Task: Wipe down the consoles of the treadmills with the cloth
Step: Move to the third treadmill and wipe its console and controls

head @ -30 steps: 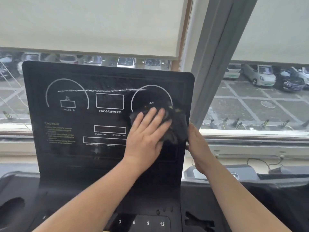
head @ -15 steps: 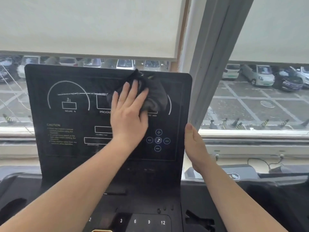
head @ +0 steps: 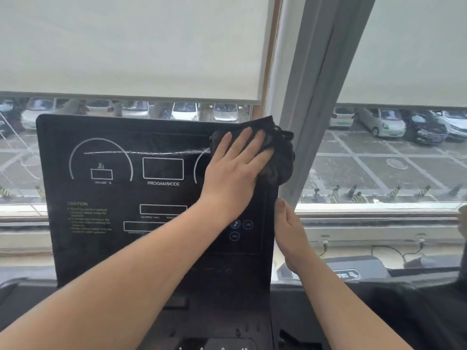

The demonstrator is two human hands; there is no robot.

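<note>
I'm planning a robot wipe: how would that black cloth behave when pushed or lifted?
Probably floppy: the black cloth bunches in folds beyond the left hand pressing it. Likely light, since flat fingers alone hold it against the upright black console.

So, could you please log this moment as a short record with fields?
Surface: black flat treadmill console, upright before the window
Cloth: crumpled black cloth at the console's top right corner
Left hand: flat on the cloth, fingers straight, pressing
Right hand: against the console's right edge, fingers hidden
Mark: whitish streak across the upper panel
</note>
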